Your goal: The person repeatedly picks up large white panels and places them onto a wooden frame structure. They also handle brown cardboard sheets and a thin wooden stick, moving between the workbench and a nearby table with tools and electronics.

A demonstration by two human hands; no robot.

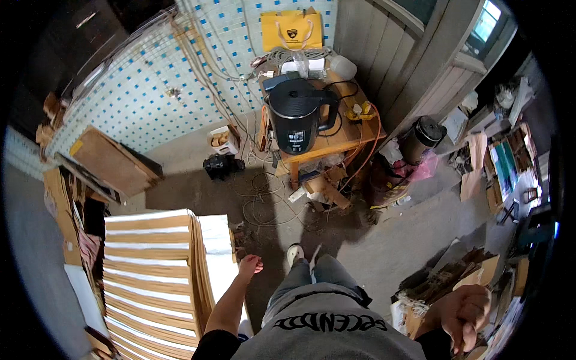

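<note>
My left hand [252,264] hangs beside a large stack of brown and white cardboard sheets [147,264], its fingers curled and nothing visible in them. My right hand [465,315] is raised at the lower right, closed into a fist. The inside of that fist is hidden, so what it holds, if anything, I cannot make out. Behind it lies a heap of scrap cardboard and fibres [444,276]. Ahead, a black electric kettle [297,114] stands upright on a small wooden table [360,129], well away from both hands.
A yellow paper bag [292,30] and coiled cable stand behind the kettle. Loose wires [264,195] run across the floor before the table, near a black bundle [222,167]. Brown boards [114,159] lean at the left wall. A dark lidded container [423,139] stands right of the table.
</note>
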